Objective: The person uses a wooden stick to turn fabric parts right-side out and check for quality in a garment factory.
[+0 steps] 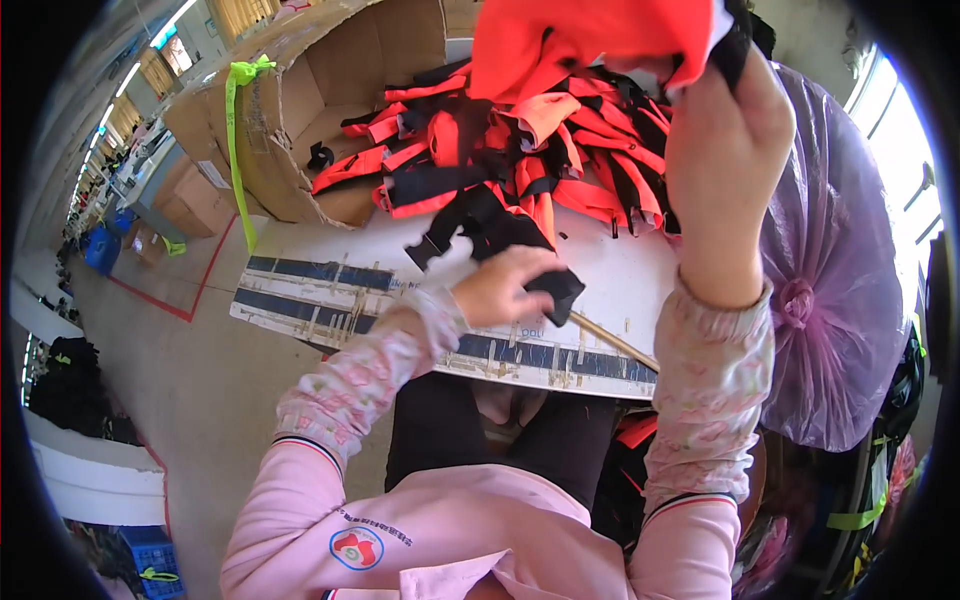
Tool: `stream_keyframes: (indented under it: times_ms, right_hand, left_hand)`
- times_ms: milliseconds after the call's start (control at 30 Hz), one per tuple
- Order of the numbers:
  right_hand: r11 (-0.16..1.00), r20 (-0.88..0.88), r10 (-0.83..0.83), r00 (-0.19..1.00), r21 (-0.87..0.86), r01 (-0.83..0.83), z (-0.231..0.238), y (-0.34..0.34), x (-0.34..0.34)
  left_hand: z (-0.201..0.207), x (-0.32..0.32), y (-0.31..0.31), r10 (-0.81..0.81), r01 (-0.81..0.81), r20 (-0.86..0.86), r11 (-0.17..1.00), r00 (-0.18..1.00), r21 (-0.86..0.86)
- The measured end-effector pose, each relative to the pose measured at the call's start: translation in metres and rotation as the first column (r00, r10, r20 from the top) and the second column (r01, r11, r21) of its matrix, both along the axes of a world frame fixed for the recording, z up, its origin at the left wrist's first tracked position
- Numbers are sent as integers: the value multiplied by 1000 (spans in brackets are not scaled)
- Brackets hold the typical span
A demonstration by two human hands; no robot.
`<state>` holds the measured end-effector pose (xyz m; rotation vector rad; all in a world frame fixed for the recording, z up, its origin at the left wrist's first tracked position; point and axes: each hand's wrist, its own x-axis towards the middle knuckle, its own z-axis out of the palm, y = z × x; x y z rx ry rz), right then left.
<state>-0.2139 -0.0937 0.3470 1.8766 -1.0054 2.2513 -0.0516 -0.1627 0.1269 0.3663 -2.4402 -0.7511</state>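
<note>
My right hand (735,165) is raised at the far right of the table, closed on a bright orange and black fabric piece (590,50) that hangs across the top of the view. Lower down, near the table's middle, my left hand (505,288) has its fingers curled around a black strap (562,298). More black webbing (490,222) lies just beyond that hand, with a black plastic buckle (428,250) beside it. Behind spreads a pile of orange and black fabric pieces (590,150), partly hidden by the raised one.
An open cardboard box (245,150) on its side stands at the table's back left, a neon yellow-green strip (235,130) hanging from it. A thin wooden stick (615,340) lies on the white tabletop (330,245). A large purple plastic bag (840,270) bulges at the right.
</note>
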Motion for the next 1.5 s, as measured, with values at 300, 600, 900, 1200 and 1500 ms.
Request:
stream_keyframes:
  times_ms: [300,600,900,1200,1500]
  right_hand:
    - [920,158,377,913,-175,-350,30,0,-30]
    - [952,37,-4,999,305,-7,-108,21,-30]
    - [544,28,42,999,838,-46,-313,99,59]
    - [493,-229,125,965,858,140,-293,116,69]
    - [457,-524,216,824,800,388,-294,107,73]
  left_hand:
    - [-62,19,-80,475,-324,459,870,751,-371]
    - [-56,80,-98,618,-686,322,708,717,169]
    - [-93,72,118,166,12,-63,293,984,956]
    - [-120,61,165,491,-385,-45,733,870,561]
    - [-127,67,155,584,105,23,-183,811,977]
